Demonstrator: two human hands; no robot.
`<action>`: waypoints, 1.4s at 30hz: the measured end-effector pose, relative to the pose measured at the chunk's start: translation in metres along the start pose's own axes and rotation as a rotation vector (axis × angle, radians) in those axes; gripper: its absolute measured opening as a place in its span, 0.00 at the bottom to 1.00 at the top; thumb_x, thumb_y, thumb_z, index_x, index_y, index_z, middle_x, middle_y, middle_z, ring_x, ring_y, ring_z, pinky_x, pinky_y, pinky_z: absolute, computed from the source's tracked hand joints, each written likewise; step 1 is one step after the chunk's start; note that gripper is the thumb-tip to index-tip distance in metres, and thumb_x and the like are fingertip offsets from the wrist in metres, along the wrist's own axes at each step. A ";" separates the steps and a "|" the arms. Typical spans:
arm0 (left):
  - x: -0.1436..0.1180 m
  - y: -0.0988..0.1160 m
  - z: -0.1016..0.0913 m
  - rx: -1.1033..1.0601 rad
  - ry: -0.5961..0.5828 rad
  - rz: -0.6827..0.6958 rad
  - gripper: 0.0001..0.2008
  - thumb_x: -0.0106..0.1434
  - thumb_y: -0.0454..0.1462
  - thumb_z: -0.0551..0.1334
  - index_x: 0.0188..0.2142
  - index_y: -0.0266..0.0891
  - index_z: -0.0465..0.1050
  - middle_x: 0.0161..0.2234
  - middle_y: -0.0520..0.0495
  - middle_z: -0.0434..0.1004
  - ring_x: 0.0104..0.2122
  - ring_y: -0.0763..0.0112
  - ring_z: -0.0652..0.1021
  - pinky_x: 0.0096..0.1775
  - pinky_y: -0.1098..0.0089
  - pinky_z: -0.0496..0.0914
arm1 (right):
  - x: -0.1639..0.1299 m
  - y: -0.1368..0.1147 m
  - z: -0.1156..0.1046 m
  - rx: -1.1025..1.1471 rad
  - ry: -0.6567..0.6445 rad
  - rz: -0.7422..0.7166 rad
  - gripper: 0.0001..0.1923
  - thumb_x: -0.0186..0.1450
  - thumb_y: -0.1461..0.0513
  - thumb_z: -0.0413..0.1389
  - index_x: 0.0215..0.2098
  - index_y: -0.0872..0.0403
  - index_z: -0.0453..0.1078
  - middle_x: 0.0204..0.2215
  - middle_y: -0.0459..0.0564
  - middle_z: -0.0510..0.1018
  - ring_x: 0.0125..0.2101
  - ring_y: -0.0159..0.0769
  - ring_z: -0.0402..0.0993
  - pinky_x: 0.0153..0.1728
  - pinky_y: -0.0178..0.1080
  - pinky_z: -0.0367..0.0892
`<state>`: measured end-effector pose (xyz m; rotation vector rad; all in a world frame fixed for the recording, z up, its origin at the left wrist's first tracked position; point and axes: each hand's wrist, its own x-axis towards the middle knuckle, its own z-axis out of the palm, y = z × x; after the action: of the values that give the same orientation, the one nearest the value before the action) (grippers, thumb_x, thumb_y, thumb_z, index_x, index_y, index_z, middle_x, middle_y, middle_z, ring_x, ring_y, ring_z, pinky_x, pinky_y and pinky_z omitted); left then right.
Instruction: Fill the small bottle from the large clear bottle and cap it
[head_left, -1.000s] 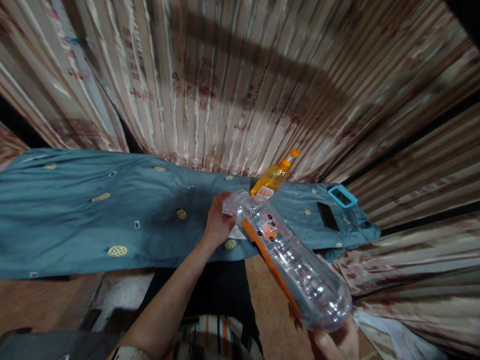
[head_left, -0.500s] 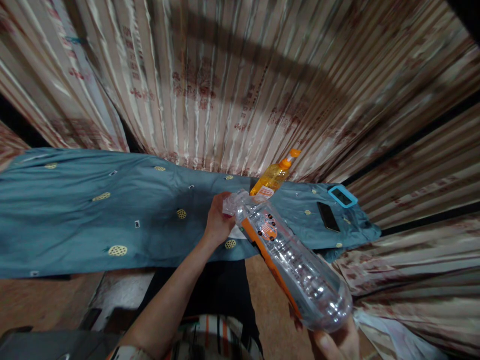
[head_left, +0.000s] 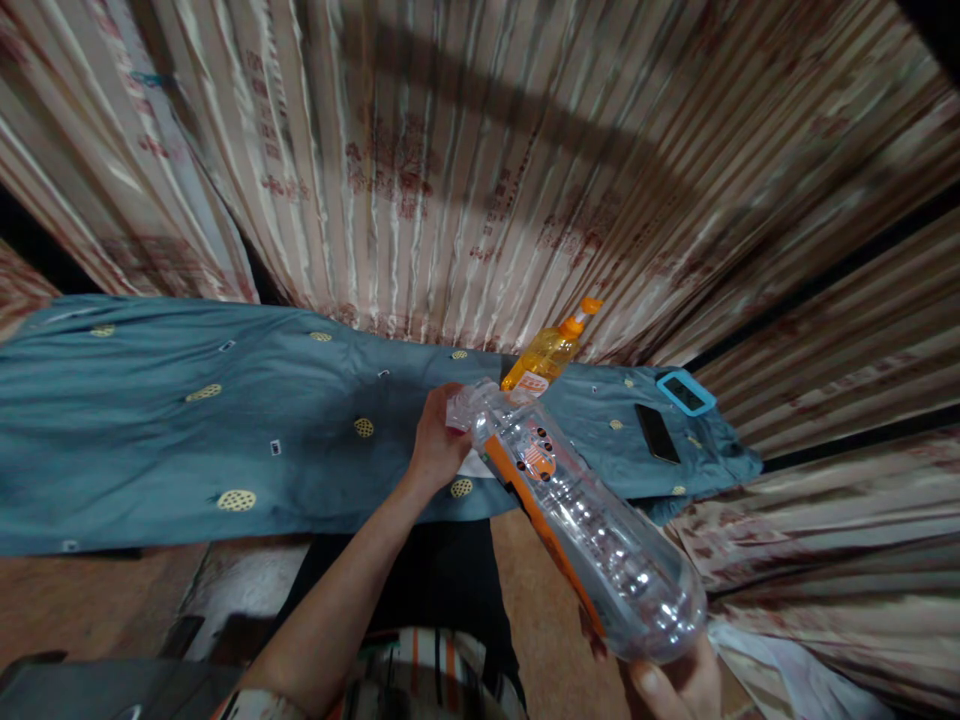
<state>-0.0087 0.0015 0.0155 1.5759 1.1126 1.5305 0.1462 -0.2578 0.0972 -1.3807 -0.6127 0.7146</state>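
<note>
A large clear plastic bottle (head_left: 600,530) with an orange label slants across the view, its neck up and left and its base down and right. My left hand (head_left: 441,440) is closed around the neck end, fingers partly hidden behind it. Under the base, my right hand (head_left: 671,680) grips the bottle, with the thumb showing at the bottom edge. No liquid can be made out inside. Just beyond the neck stands a pump bottle (head_left: 544,358) of yellow-orange liquid with an orange pump top. Something white, partly hidden, shows below the neck.
A blue-green cloth with pineapple prints (head_left: 165,430) covers the long narrow table. To the right lie a black phone (head_left: 658,434) and a blue-framed device (head_left: 685,393). Pleated curtains (head_left: 450,180) hang behind and at the right.
</note>
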 end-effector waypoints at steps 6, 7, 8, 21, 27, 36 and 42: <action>0.000 0.000 0.000 -0.009 0.000 -0.013 0.26 0.56 0.38 0.75 0.54 0.42 0.74 0.49 0.43 0.83 0.48 0.55 0.84 0.52 0.54 0.80 | 0.002 0.003 -0.004 0.016 -0.015 -0.025 0.49 0.53 0.41 0.79 0.67 0.48 0.71 0.40 0.53 0.88 0.24 0.38 0.78 0.27 0.39 0.73; 0.000 0.001 -0.001 -0.006 -0.001 -0.011 0.26 0.56 0.38 0.75 0.54 0.42 0.74 0.49 0.43 0.83 0.48 0.54 0.84 0.52 0.55 0.80 | 0.002 0.002 -0.003 0.020 -0.023 -0.028 0.51 0.54 0.41 0.79 0.68 0.49 0.70 0.38 0.53 0.87 0.23 0.39 0.78 0.26 0.39 0.73; 0.001 0.002 -0.001 0.000 -0.003 -0.010 0.26 0.56 0.38 0.75 0.54 0.43 0.74 0.49 0.44 0.83 0.48 0.54 0.85 0.52 0.55 0.81 | 0.003 0.001 -0.002 0.020 -0.033 -0.033 0.51 0.54 0.41 0.79 0.68 0.50 0.70 0.36 0.52 0.87 0.22 0.39 0.77 0.26 0.39 0.72; 0.001 0.003 -0.002 0.002 -0.016 -0.018 0.27 0.56 0.38 0.76 0.54 0.42 0.74 0.50 0.42 0.82 0.50 0.53 0.84 0.54 0.53 0.80 | 0.005 -0.004 0.001 0.050 0.013 0.006 0.56 0.48 0.44 0.82 0.68 0.50 0.68 0.39 0.53 0.88 0.21 0.38 0.79 0.23 0.38 0.73; 0.002 0.000 -0.002 0.014 -0.020 0.002 0.26 0.57 0.38 0.76 0.54 0.41 0.74 0.50 0.42 0.82 0.49 0.53 0.84 0.54 0.53 0.80 | 0.002 -0.005 0.002 0.009 0.018 0.019 0.51 0.52 0.41 0.78 0.67 0.46 0.69 0.34 0.47 0.88 0.22 0.38 0.79 0.25 0.37 0.72; 0.001 -0.001 0.000 -0.006 -0.005 -0.007 0.28 0.56 0.37 0.76 0.55 0.41 0.74 0.51 0.42 0.82 0.50 0.53 0.85 0.55 0.53 0.80 | 0.002 -0.007 0.004 0.027 0.057 0.028 0.49 0.47 0.42 0.81 0.63 0.43 0.75 0.31 0.47 0.87 0.21 0.39 0.78 0.22 0.37 0.69; 0.000 0.001 -0.001 -0.002 0.002 0.005 0.28 0.56 0.38 0.76 0.55 0.41 0.74 0.50 0.42 0.82 0.49 0.53 0.85 0.54 0.53 0.81 | 0.003 -0.005 -0.001 0.040 0.065 0.037 0.50 0.46 0.45 0.83 0.65 0.43 0.75 0.29 0.44 0.85 0.23 0.37 0.77 0.27 0.36 0.73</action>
<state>-0.0094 0.0014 0.0164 1.5768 1.1092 1.5365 0.1495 -0.2563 0.1024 -1.3762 -0.5201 0.7054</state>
